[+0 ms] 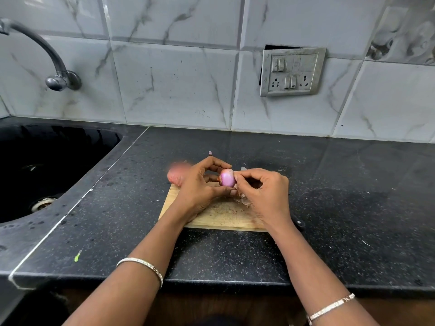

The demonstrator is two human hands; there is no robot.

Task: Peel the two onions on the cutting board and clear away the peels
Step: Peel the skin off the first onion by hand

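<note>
Barely legible — second onion [175, 176], blurred behind left hand [200, 185].

We see the glossy pink onion [227, 177] held above the wooden cutting board [221, 216]; the blurred reddish onion [174, 177] sits at its far-left corner; pale peels [242, 200] litter it.

A wooden board [219, 217] is laid flat on the black speckled bench [329, 184], near the middle. A sink [42, 161] is sunk into the bench's left end. A small purple scrap [210, 153] is seen just behind the board, a green scrap [77, 256] near the front-left edge.
</note>
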